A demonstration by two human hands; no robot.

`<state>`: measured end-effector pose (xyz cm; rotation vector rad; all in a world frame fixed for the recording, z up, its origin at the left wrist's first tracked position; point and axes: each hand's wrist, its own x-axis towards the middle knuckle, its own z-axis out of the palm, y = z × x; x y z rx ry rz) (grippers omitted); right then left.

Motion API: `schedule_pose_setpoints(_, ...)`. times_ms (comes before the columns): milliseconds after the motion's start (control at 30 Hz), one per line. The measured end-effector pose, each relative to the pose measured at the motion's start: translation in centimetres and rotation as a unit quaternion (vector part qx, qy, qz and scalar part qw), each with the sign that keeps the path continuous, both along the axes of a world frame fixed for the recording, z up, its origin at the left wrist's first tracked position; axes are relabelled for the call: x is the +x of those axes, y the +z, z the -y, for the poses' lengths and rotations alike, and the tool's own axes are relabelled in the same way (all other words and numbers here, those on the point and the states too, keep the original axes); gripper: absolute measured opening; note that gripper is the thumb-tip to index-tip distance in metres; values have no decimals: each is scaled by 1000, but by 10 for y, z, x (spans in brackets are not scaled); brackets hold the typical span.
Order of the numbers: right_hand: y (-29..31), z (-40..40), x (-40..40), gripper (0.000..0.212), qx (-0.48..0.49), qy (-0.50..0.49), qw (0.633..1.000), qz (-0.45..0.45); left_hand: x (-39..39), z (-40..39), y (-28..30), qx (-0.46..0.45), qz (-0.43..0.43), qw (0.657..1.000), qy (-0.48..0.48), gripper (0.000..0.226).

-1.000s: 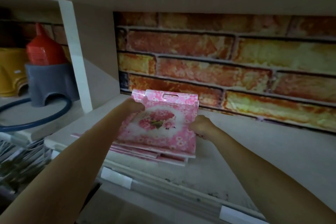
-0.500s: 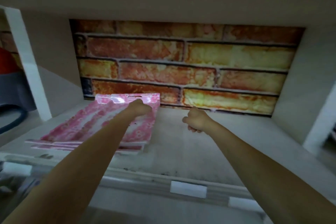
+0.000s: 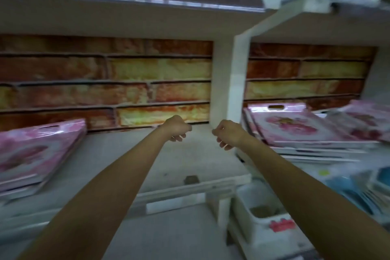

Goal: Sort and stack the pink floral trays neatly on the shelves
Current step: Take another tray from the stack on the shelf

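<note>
Both hands reach out over the bare middle of the shelf [image 3: 190, 160]. My left hand [image 3: 176, 129] has loosely curled fingers and holds nothing. My right hand [image 3: 229, 133] is the same, loose and holding nothing. The two hands are near each other but do not touch.

A stack of pink floral trays [image 3: 35, 150] lies flat at the left end of the shelf, against the brick wall [image 3: 105, 82]. The top one is pink with a white middle and a slot handle at its far edge. More pink floral trays [image 3: 295, 126] are piled in the next bay, past the white post [image 3: 230, 80]. That pile looks uneven, with edges sticking out.

A white bin [image 3: 263, 224] with a red label sits low at the front right; I cannot tell what is inside. Blue things [image 3: 356, 192] lie by the right edge, too blurry to name.
</note>
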<state>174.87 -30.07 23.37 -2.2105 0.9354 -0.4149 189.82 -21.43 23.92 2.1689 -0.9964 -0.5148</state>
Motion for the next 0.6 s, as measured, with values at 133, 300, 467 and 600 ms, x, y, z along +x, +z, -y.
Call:
schedule_pose_setpoints(133,-1,39,-81,31,-37,-70,997,23,-72,65,-6,-25,-2,998,-58,20)
schedule_pose_setpoints(300,-2,82,-159,32,-13,-144,989,36,-152,128,-20,-28,24,992,-117,25)
schedule_pose_setpoints(467,-7,113,-200,15,3,-185,981,55,-179,176,-19,-40,59,989,-127,20)
schedule_pose_setpoints(600,-10,148,-213,25,-10,-199,979,42,-173,214,-18,-36,78,991,-100,34)
